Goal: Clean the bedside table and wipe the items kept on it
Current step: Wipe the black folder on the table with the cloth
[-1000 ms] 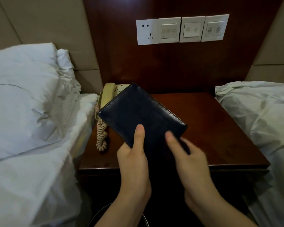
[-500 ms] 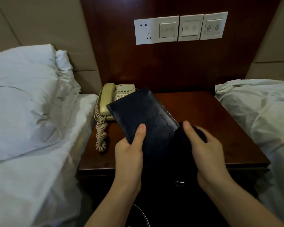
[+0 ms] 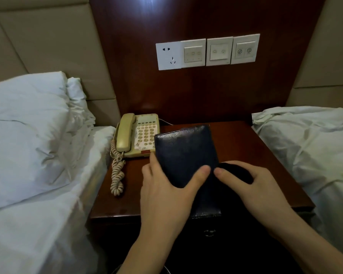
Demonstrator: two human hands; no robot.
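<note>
Our left hand (image 3: pixel 162 186) gripped the dark folder (image 3: pixel 186 155) from its left edge, thumb laid across the front cover and the fingers curled behind it, so the cover stood tilted up toward us rather than lying flat. We judged that this hold was chosen to present the broad face for wiping while the back stayed braced against the palm. Our right hand (image 3: pixel 251 186) was closed around a dark cloth (image 3: pixel 236 172), bunched under the fingers, with the thumb pressing it against the folder's lower right edge; the wad looked gathered small so that pressure could fall on one patch at a time. The folder was held over the middle of the bedside table (image 3: pixel 255 155), its lower end down near the table's front edge, though we could not tell whether it rested on the wood or hung just clear of it.

The telephone (image 3: pixel 139 135) sat at the table's back left corner, just beside the folder's upper left corner, its coiled cord (image 3: pixel 117 175) trailing down toward the front along the left side. We took it that lifting the folder served two ends: both covers could be reached, and the wood beneath it lay free for a later pass. The phone and the tabletop itself seemed to be jobs not yet done.
</note>
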